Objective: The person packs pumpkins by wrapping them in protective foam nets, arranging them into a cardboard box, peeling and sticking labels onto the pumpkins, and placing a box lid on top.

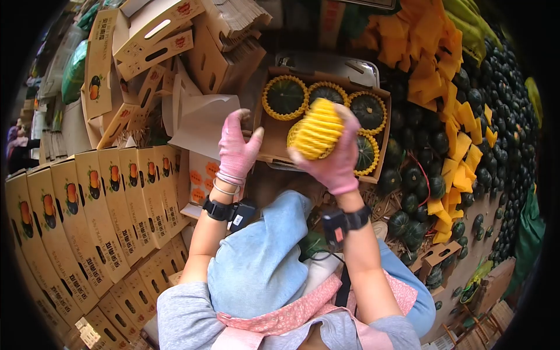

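The yellow net (319, 129) is in my right hand (338, 158), over the carton (273, 143), thumb at its left, fingers wrapped round its right. From here the foam hides the contents; by the bulge, I'd judge a whole pumpkin. I'd expect a weighty, hard core under a soft, springy cover that cushions well but could slip or tear if pinched. I'd hold it round its widest part, palm underneath, not by the foam's edge. My left hand (238, 146) looks empty, fingers spread, just left of the carton. Beyond and beside my right hand, dark pumpkins (285, 98) sit in the carton in yellow foam. Further right of that hand lie loose pumpkins (399, 221) and flat yellow pieces (434, 52); left of my left hand stand printed boxes (90, 195).
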The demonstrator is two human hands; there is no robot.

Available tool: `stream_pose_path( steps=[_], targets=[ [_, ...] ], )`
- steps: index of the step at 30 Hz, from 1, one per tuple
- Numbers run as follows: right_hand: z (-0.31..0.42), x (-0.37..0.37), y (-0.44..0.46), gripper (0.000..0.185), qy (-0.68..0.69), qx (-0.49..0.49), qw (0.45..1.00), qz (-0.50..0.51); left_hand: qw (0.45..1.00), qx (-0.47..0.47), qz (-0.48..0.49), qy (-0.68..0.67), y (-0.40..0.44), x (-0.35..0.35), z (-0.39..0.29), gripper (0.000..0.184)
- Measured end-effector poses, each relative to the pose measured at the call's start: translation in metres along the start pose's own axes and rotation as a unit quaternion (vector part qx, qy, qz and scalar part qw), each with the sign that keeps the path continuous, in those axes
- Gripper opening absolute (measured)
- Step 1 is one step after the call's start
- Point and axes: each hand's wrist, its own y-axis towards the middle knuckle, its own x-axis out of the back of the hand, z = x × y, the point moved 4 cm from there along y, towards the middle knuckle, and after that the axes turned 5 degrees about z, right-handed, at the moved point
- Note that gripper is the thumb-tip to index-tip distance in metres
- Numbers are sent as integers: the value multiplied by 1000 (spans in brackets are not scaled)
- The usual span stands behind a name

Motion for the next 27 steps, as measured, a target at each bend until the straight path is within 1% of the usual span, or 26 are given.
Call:
stream_pose_path(
  steps=[2, 3, 4, 5, 6, 8, 9, 10, 12, 13, 16, 17, 18, 20, 21, 22, 24, 25, 26, 27],
  targets=[
    [14, -28, 12, 87, -14, 85, 995, 45, 985, 105, 130, -40, -10, -4, 23, 44],
    [11, -47, 13, 86, -11, 67, 993, 92, 978, 111, 155, -81, -14, -3, 30, 44],
    [4, -66, 9, 84, -7, 49, 989, 140, 965, 110, 172, -165, -17, -8, 42, 46],
    [-3, -78, 4, 83, -64, 11, 979, 194, 965, 101, 185, -158, -21, -9, 53, 45],
    [-8, -81, 1, 84, -131, -22, 954, 268, 964, 94, 196, -150, -23, -7, 53, 44],
    [-7, -74, -4, 82, -161, -32, 941, 296, 955, 101, 174, -216, -28, -9, 52, 40],
    [-6, -67, -3, 80, -167, -59, 934, 311, 966, 95, 153, -184, -29, -7, 43, 37],
    [-8, -63, -3, 78, -163, -58, 934, 311, 971, 99, 123, -180, -29, -7, 39, 33],
    [-8, -61, -3, 76, -153, -31, 924, 348, 980, 84, 100, -149, -29, -8, 34, 29],
    [-8, -59, -2, 75, -148, -22, 917, 370, 982, 85, 97, -139, -28, -7, 35, 28],
    [-7, -57, 2, 76, -138, -46, 897, 417, 983, 90, 88, -132, -30, -8, 34, 25],
    [-7, -60, 6, 75, -166, -83, 862, 472, 982, 92, 84, -142, -30, -7, 33, 25],
    [-6, -63, 12, 75, -187, -114, 842, 493, 981, 93, 80, -150, -29, -6, 32, 25],
    [-2, -73, 22, 74, -224, -170, 800, 530, 989, 69, 79, -103, -30, -8, 37, 25],
    [0, -78, 26, 78, -249, -196, 786, 530, 992, 60, 78, -77, -30, -7, 36, 25],
    [3, -85, 27, 75, -289, -201, 772, 529, 993, 68, 78, -51, -31, -6, 33, 23],
    [5, -101, 17, 73, -381, -181, 777, 467, 994, 42, 85, -51, -31, -8, 35, 21],
    [4, -106, 14, 75, -384, -187, 776, 465, 994, 7, 64, -91, -30, -7, 34, 16],
    [2, -106, 13, 79, -379, -191, 780, 461, 988, 57, 62, -130, -33, 0, 40, 15],
    [1, -104, 10, 80, -368, -178, 797, 446, 978, 106, 61, -170, -36, 12, 43, 16]
  ],
)
